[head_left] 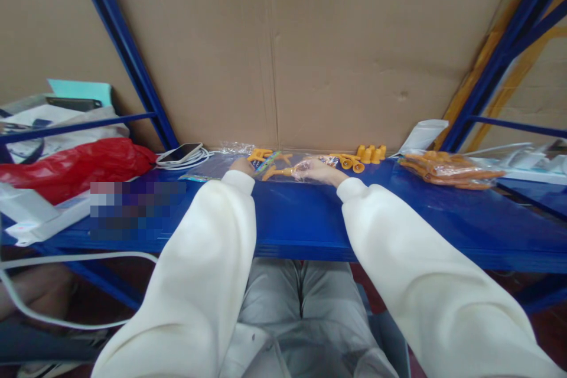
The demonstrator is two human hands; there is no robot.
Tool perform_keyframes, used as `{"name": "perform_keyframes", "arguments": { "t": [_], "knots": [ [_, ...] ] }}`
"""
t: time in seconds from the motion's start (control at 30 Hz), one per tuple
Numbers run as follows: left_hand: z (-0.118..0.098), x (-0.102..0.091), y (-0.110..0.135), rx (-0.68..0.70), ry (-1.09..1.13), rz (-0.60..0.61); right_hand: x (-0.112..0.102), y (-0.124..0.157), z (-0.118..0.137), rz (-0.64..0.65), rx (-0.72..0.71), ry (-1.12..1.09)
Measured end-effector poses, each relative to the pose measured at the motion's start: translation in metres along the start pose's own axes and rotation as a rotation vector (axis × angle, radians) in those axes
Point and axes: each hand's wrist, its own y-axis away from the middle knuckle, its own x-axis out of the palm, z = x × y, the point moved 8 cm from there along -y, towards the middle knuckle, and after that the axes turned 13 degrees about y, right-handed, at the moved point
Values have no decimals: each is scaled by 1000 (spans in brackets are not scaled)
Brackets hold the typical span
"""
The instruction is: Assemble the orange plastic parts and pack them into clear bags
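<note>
My left hand [243, 165] is at the back of the blue shelf, mostly hidden by its sleeve, beside orange plastic pieces [260, 155] and a colourful printed strip [267, 162]. Its fingers cannot be made out. To the right, my right hand [322, 172] is closed around the end of a long orange plastic piece [281, 172], with shiny clear film by the fingers. Clear plastic packaging [217, 165] lies flat to the left. Just past my right hand are orange pieces with round open ends [358, 166] and a cluster of orange cups [371, 154].
A clear bag of orange pieces [447, 168] lies at the right. On the left are a phone [179, 153] on a coiled white cable [201, 159], a red bag [84, 165] and a white box [29, 207]. Cardboard [310, 59] walls the back between blue posts [128, 53].
</note>
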Motion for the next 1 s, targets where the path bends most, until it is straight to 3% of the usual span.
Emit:
{"name": "perform_keyframes", "arguments": {
  "t": [0.23,0.37,0.57,0.77,1.0],
  "knots": [
    [-4,1,7,-32,17,-69,0,-3,2,-110,8,-60],
    [-5,-5,13,-60,-9,-116,2,-7,-4,-91,35,-122],
    [-8,-8,22,-50,33,-83,7,-10,-12,-43,30,-238],
    [-6,-7,17,-80,92,-97,6,-13,-17,-72,36,-233],
    [-4,-5,15,-84,28,-95,9,-14,-8,-124,-59,-109]
  ]
}}
